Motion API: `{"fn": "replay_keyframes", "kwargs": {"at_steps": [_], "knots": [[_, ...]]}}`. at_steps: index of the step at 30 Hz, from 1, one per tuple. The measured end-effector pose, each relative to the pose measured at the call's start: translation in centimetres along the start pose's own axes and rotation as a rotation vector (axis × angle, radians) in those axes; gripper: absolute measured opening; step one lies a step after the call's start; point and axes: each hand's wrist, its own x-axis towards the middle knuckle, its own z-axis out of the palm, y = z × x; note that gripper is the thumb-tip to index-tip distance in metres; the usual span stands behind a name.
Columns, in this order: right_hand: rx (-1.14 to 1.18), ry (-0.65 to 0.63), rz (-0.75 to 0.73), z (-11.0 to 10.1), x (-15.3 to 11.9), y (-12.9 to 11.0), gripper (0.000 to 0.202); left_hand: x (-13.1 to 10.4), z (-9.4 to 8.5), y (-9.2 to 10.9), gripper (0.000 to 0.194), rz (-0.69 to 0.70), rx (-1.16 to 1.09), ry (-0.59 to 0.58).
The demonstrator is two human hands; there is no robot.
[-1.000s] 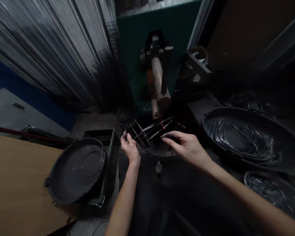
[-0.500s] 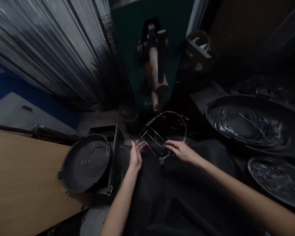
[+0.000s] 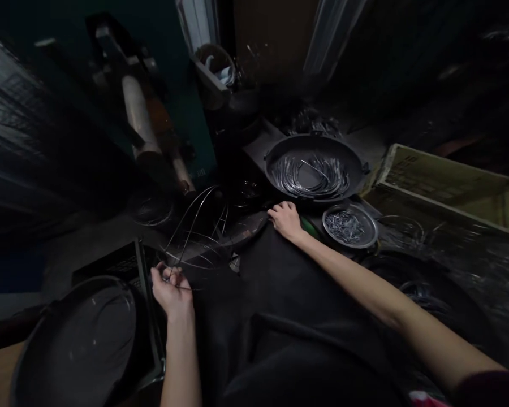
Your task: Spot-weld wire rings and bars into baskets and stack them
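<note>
My left hand [image 3: 173, 288] is closed on a bent wire frame [image 3: 195, 217], a thin shiny piece with curved loops and cross wires, which rises up and to the right of the fingers. My right hand [image 3: 285, 219] reaches forward with loosely bent fingers, and nothing shows in it. It is over the dark cloth [image 3: 275, 265], just short of a large black pan [image 3: 272, 189] that holds curved metal wires [image 3: 290, 181]. Right of that hand stands a small round bowl [image 3: 374, 234] of short metal pieces [image 3: 343, 226].
A green machine [image 3: 195, 124] with a pale cylindrical bar [image 3: 133, 104] stands ahead on the left. Another black pan [image 3: 80, 339] rests over a dark crate [image 3: 142, 271] at the lower left. A yellowish carton [image 3: 449, 175] is on the right.
The view has swung right. The wire frame, earlier at my right hand, is now in my left, which has closed. My right hand has moved away from it toward the wire pan.
</note>
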Motion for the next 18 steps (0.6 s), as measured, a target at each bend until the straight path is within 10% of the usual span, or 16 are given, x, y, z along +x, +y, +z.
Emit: {"fn": "replay_keyframes", "kwargs": {"at_steps": [8, 18], "knots": [[0.094, 0.237, 0.312, -0.1, 0.0, 1.6, 0.039, -1.1, 0.4, 0.9, 0.018, 0.076, -0.034, 0.014], [0.145, 0.019, -0.180, 2.2, -18.7, -4.9, 0.037, -2.9, -2.6, -7.5, 0.020, 0.018, 0.277, 0.118]]}}
